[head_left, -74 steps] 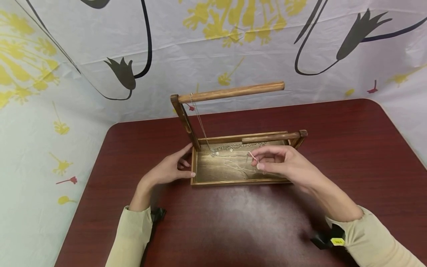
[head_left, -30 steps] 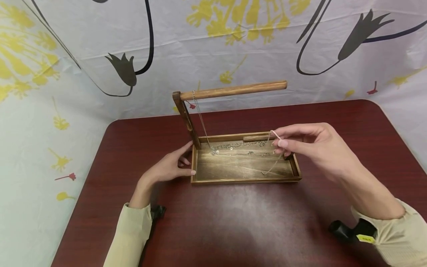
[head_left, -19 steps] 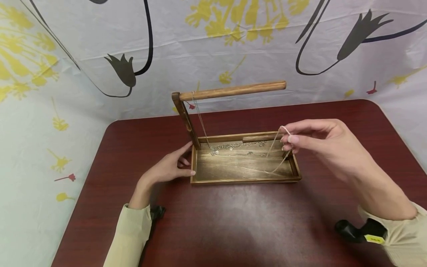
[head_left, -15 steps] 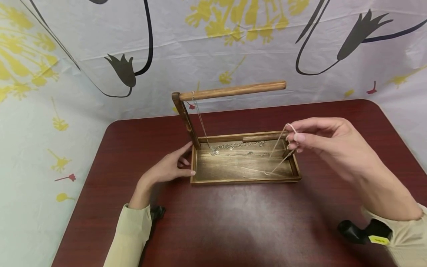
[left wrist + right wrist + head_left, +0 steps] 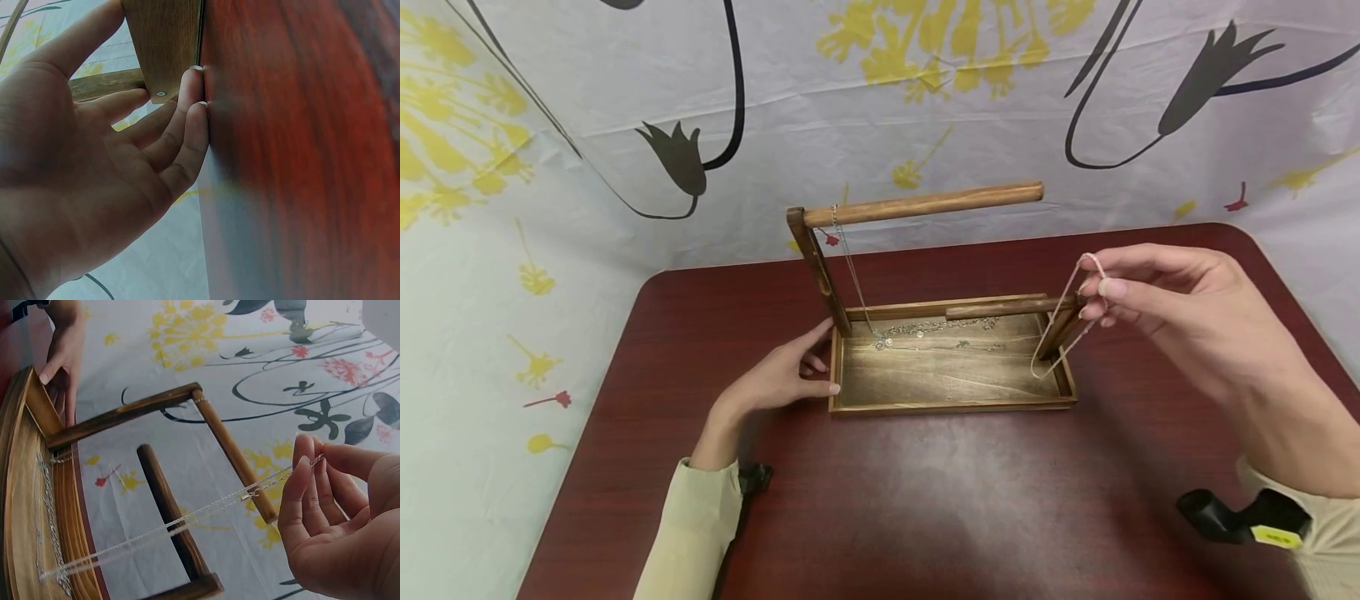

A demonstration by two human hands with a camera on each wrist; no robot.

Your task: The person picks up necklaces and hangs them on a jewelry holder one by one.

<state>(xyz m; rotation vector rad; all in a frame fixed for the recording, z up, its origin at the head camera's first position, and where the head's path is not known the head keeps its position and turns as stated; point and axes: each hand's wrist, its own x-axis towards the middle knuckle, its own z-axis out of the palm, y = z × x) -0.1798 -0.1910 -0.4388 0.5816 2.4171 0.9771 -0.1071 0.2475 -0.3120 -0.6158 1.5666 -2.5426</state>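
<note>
My right hand (image 5: 1195, 304) pinches a thin chain necklace (image 5: 150, 532) between thumb and fingertips. The necklace hangs as a long loop in front of the short arm at the right end of a wooden jewelry stand (image 5: 951, 407). In the right wrist view its strands look silvery, with a small clasp near the fingers. My left hand (image 5: 778, 375) rests against the left end of the stand's tray base, thumb tip on the near corner. Seen from the left wrist, its fingers (image 5: 190, 134) are loosely extended along the tray's end and the tabletop.
A tall bar (image 5: 925, 202) extends from the stand's left post, with one fine chain (image 5: 852, 271) draped near the post. The lower bar (image 5: 1007, 308) comes from the right. Several silver chains (image 5: 917, 328) lie in the tray. A patterned cloth (image 5: 880, 108) backs the dark red table (image 5: 925, 500).
My right hand has lifted the necklace out of the tray and moved right and upward with it. Its tangled strands now hang as one loop. The left hand stays put.
</note>
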